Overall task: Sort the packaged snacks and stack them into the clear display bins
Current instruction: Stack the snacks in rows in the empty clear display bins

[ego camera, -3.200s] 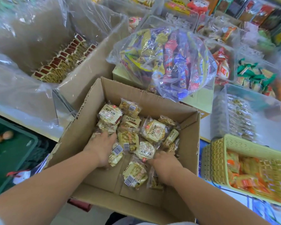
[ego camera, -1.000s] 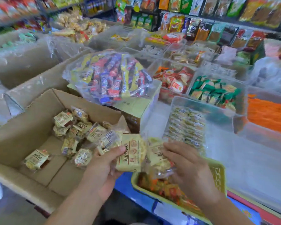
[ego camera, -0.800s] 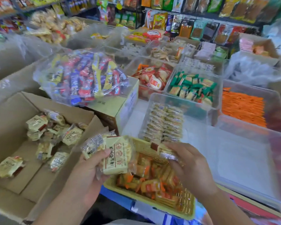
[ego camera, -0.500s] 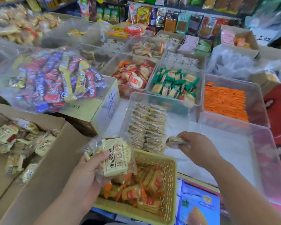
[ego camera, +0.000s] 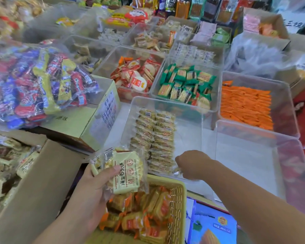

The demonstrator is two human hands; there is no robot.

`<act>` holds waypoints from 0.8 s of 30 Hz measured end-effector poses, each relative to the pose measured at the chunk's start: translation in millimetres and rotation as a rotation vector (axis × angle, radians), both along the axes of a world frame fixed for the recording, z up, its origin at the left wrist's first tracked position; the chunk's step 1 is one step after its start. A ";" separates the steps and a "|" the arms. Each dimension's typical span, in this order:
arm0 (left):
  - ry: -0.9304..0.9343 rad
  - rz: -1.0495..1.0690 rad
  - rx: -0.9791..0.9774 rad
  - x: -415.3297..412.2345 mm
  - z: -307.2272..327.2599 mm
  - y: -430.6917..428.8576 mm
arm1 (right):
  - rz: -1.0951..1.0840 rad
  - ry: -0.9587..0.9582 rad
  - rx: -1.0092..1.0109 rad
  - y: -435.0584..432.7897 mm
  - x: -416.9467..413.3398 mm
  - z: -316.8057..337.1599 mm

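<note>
Whereas half a second ago the right hand [ego camera: 189, 164] hung above the bin [ego camera: 188, 136] with one packet [ego camera: 176, 169], it is now down inside. It sits at the near end of the rows [ego camera: 155, 136], fingers curled and pinching that packet. Whether the packet already rests in place I cannot tell, since the knuckles hide most of it. The left hand [ego camera: 99, 178] has barely shifted. It is at 7 o'clock of the bin, thumb clamped across a stack [ego camera: 126, 171] of the same packets, above the basket [ego camera: 181, 184]. I judge one placement nearly finished, with the stack to follow and many more packets loose in the box [ego camera: 42, 173] at 9 o'clock.

Each packet is flat and squarish. A cream printed face sits under clear, crinkly film, and pale lumpy biscuit shows through. The film looks slick, so packets will likely slide on each other. The bin is hard clear plastic with straight walls and rounded corners. Two rows lie overlapped like shingles along its left side, and the floor towards 3 o'clock is bare. The basket is yellow plastic lattice holding glossy orange packs. The box is matte brown cardboard.
</note>
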State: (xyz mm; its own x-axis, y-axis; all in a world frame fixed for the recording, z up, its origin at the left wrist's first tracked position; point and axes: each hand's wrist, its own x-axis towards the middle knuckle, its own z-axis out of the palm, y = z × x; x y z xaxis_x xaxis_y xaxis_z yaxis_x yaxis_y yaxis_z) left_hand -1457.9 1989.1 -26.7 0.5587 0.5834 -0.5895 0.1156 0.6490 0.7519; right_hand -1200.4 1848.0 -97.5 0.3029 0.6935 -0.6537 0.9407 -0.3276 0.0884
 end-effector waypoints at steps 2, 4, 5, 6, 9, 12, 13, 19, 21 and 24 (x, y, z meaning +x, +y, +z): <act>-0.001 0.013 -0.017 -0.8 -3.7 0.9 | -0.051 0.089 -0.029 2.3 3.6 -1.2; -0.003 0.014 -0.043 -2.4 -8.4 1.5 | -0.074 0.135 -0.055 4.7 6.1 -2.3; -0.007 0.011 -0.053 -3.2 -10.5 1.5 | -0.087 0.146 -0.071 5.7 5.9 -3.5; -0.011 0.012 -0.060 -3.7 -12.1 1.6 | -0.101 0.151 -0.091 6.7 5.1 -6.7; -0.023 0.021 -0.075 -3.1 -13.4 1.7 | -0.113 0.136 -0.146 9.4 -3.0 -16.9; -0.027 0.029 -0.076 -2.9 -12.6 1.1 | -0.154 0.154 -0.165 8.8 -10.9 -23.9; -0.030 0.031 -0.079 -3.1 -12.0 1.2 | -0.174 0.166 -0.160 8.3 -12.3 -25.1; -0.024 0.023 -0.051 -3.0 -8.7 -2.3 | -0.251 0.301 -0.124 10.6 -9.3 -9.2; -0.035 0.045 -0.047 -2.0 -8.6 -3.4 | -0.247 0.263 -0.072 11.0 -10.3 9.4; -0.035 0.076 -0.008 0.5 -7.8 -5.1 | -0.298 0.243 0.225 7.4 -22.3 41.7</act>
